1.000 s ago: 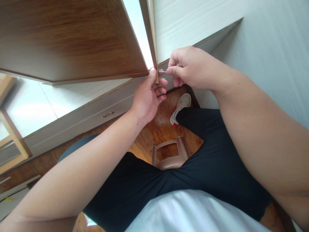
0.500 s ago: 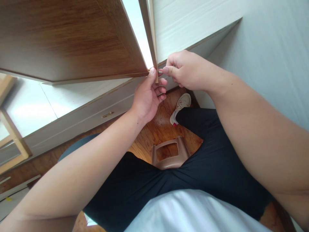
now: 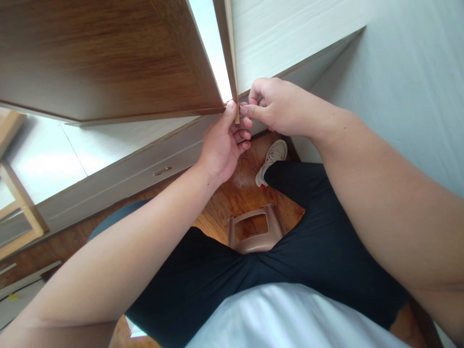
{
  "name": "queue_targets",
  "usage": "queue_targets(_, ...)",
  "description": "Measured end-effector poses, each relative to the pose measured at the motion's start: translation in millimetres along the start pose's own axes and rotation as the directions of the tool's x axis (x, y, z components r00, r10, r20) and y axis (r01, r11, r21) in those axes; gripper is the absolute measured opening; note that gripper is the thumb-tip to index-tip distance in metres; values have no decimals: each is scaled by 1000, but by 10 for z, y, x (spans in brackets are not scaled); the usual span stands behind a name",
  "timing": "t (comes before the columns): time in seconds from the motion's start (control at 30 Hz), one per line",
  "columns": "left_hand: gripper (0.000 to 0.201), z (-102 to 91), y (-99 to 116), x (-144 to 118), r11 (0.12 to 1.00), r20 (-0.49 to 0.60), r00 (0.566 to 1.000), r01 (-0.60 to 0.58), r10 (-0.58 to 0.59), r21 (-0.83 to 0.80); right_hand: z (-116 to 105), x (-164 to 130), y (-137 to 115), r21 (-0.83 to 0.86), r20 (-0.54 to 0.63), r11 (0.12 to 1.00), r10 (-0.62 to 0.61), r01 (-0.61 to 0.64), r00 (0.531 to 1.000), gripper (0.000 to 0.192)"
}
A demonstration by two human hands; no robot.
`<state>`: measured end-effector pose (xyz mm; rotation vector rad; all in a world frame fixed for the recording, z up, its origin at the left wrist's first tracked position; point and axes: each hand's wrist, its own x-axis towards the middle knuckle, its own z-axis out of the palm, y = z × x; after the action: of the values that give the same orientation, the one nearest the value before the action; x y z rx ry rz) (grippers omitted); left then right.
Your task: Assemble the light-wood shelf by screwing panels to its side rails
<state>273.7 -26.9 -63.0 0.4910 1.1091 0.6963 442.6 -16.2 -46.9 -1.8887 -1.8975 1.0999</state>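
Nearest the camera, the person's white shirt and black shorts fill the lower frame, with the brown plastic stool with a cut-out handle [image 3: 253,234] showing between the thighs and a white sneaker [image 3: 271,158] on the glossy wooden floor beyond. Further out, the left hand [image 3: 223,145] cups the bottom corner of the dark brown wood-grain door panel [image 3: 108,58], thumb pressed on the thin pale wooden edge strip [image 3: 233,63] and fingers curled beneath it. The right hand [image 3: 279,108] has closed in over the last second: a slim metal pin, earlier visible between the pinched thumb and forefinger and the strip, no longer shows, and the fingertips now touch the strip's lower end at that corner. This suggests the pin has gone into the edge, though it may simply be hidden behind the fingers. The pinch stays tight; whether it holds anything cannot be told. Beyond lie the pale cabinet drawer with a brass handle [image 3: 162,171] and the grey wall
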Motion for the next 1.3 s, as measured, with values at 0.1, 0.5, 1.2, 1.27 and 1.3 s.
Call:
queue_targets(0.1,37,-6,-10,3,1000,27,999,-18,19,-24,3,15,20,-39,-1,999,-31,31,1000,29)
queue_targets(0.5,39,16,6,-11,1000,11,1000,-4,4,-27,-12,-9,8,-110,63,987,-110,116,992,20)
queue_targets(1.2,35,43,9,-19,1000,-30,999,15,-14,12,13,71,4,-89,132,995,-42,54,990,25)
queue_targets(1.27,33,38,0,-15,1000,-41,999,16,-15,21,13,74,21,-74,132,996,-41,51,990,27)
queue_targets(1.3,32,37,-5,-12,1000,-40,999,14,-13,17,14,71,30,-72,128,996,-46,56,991,28)
